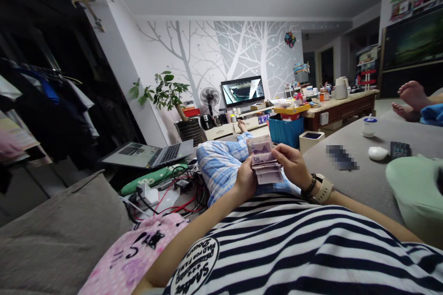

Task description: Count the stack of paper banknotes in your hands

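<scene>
A stack of purple banknotes (266, 166), some marked with a 5, is held over my lap. My left hand (246, 177) is closed around the stack's left side, its fingers partly hidden behind the notes. At the upper right of the stack, my right hand (290, 161) pinches the edge of a note between thumb and fingers. The notes are fanned in layers, the lower ones sticking out towards me. Beneath the hands lie my legs in blue checked trousers (218, 159).
On the left lie an open laptop (148, 154), tangled cables (187, 189) and a pink cloth (138, 249). To the right, the grey sofa holds a white mouse (378, 153), a dark keypad (400, 150), a lidded jar (369, 127) and a green cushion (411, 179). Another person's feet (413, 97) rest beyond.
</scene>
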`<state>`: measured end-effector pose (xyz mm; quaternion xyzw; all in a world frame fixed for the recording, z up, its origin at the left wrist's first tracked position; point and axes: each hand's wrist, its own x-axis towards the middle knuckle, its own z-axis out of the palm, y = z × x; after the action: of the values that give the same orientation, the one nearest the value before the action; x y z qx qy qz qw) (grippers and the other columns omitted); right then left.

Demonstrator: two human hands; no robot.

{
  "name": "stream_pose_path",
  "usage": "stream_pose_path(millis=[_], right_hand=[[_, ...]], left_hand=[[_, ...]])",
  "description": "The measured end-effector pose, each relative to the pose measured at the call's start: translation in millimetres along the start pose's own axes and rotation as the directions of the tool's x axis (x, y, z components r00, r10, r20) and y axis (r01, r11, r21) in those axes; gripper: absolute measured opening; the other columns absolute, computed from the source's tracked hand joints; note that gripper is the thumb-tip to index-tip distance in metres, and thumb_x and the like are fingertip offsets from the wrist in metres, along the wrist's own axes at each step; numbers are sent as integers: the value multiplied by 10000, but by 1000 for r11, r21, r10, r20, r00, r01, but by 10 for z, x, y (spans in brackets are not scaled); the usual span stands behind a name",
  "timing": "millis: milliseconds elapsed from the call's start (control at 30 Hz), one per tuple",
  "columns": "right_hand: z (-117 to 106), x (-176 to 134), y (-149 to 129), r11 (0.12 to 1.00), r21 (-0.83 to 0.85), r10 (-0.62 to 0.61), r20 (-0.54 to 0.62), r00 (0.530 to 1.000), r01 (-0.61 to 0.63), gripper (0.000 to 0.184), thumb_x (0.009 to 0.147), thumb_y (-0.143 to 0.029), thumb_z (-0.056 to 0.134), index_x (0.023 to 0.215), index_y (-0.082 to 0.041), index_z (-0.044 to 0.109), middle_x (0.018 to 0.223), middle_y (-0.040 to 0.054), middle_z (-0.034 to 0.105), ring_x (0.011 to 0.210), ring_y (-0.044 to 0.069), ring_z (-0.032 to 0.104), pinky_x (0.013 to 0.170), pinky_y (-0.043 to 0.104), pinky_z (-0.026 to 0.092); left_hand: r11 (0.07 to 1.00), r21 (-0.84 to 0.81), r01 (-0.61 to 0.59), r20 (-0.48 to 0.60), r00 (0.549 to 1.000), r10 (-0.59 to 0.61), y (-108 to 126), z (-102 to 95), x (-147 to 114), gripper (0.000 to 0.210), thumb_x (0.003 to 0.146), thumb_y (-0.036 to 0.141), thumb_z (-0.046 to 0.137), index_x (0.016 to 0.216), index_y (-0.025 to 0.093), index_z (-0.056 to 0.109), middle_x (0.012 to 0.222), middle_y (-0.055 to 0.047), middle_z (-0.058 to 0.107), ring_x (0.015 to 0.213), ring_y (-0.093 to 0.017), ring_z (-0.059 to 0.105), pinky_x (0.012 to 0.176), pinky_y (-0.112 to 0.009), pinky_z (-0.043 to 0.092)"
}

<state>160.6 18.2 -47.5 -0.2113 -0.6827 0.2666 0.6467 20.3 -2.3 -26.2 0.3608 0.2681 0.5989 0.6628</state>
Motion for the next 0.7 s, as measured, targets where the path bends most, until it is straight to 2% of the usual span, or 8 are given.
stream_pose_path(millis=[167,333,433,567,700], right_hand=[[2,-7,-23,999,34,22,10,1000,-22,495,939,-650,567,713,-214,628,605,-3,553,564,146,438,548,292,358],[14,-3,-23,997,55,41,80,996,-45,515,940,-662,562,698,-213,627,618,23,647,556,151,517,563,292,413],[16,20,2,998,-11,60,21,998,-59,497,867,-666,660,668,-215,601,577,3,609,544,145,501,542,285,389],[-2,67,64,987,-124,83,-125,989,-98,525,782,-673,738,601,-216,552,528,-24,520,519,126,416,515,283,317],[-13,94,119,983,-129,114,-131,985,-131,524,830,-671,678,600,-216,553,547,-5,564,533,139,469,548,290,356]], left_hand=[[998,-32,47,-16,999,-48,6,-1,4,332,960,380,556,1077,132,742,885,-100,790,861,-281,764,813,-383,605],[1000,-15,5,-48,999,-5,-9,-69,49,323,943,366,588,1051,110,753,894,-115,797,897,-297,769,837,-389,607],[1000,1,16,-47,999,-16,-10,-87,43,312,930,352,609,1061,107,749,911,-120,799,911,-305,769,842,-393,609],[999,27,23,-39,999,-22,-5,-65,11,282,903,315,634,1074,117,740,893,-112,796,879,-297,769,827,-396,610],[999,48,-9,-74,997,12,2,-79,2,194,855,207,633,990,113,736,815,-96,783,849,-284,765,813,-391,608]])
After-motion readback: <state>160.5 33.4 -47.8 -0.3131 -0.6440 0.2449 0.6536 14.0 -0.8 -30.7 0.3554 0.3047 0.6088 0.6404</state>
